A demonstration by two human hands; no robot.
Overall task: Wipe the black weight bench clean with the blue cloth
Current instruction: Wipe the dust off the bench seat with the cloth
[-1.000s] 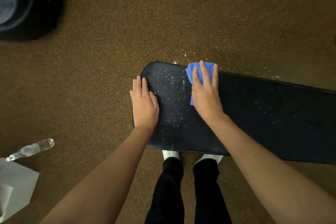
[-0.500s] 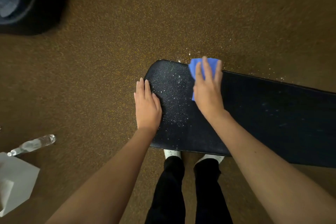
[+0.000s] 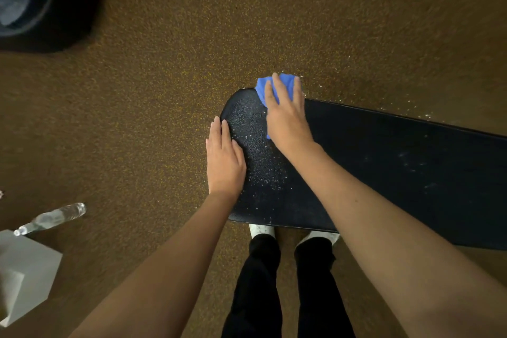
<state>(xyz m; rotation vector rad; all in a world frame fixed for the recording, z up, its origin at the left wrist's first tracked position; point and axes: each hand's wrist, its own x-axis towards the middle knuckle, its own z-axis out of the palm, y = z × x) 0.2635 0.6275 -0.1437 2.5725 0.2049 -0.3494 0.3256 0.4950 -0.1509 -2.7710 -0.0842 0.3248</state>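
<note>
Your right hand [image 3: 288,121] presses the blue cloth [image 3: 285,85] flat past the bench [image 3: 384,162] far edge; your relaxed left hand [image 3: 223,162] steadies. Overshooting could drop the cloth.

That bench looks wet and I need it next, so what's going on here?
A person is wiping the black weight bench down. The right hand presses a blue cloth flat at the bench's far edge, near its rounded end. The left hand rests flat on that end. Droplets still speckle the surface between the hands, so it isn't done.
</note>
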